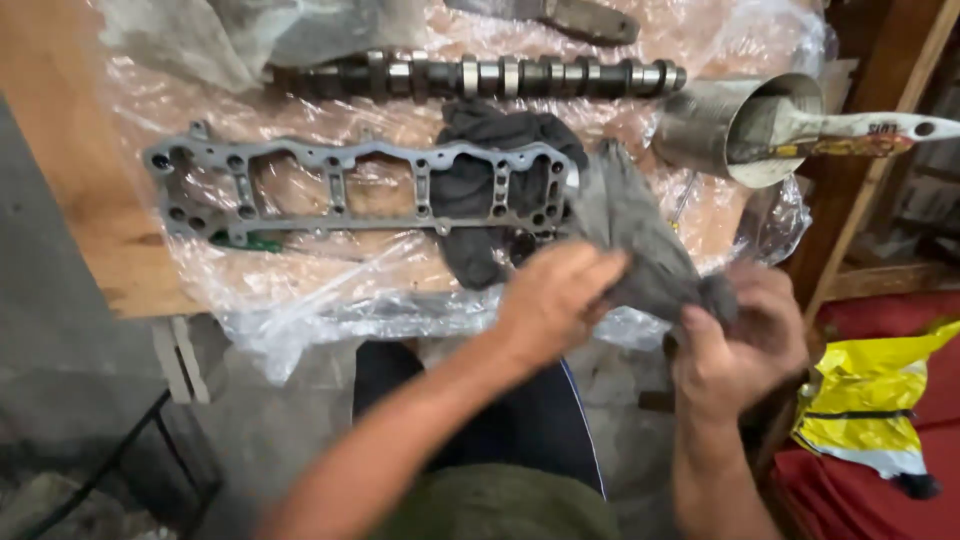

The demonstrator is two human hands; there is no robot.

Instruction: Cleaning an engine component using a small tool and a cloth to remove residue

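Observation:
Both my hands hold a dirty grey rag (pixel 632 232) in front of the table edge. My left hand (pixel 555 296) grips its lower left part and my right hand (pixel 742 338) clutches the bunched lower end. Just beyond the rag lies a flat grey metal frame with several openings and bolt holes (pixel 340 186), resting on clear plastic sheet (pixel 300 290). A dark cloth (pixel 478 190) lies under the frame's right end. A camshaft (pixel 500 77) lies farther back.
A metal can (pixel 715 130) lies on its side at the right with a paintbrush (pixel 850 132) sticking out. The wooden tabletop (pixel 60 150) ends near my hands. A yellow bag (pixel 870 400) sits on a red surface at lower right.

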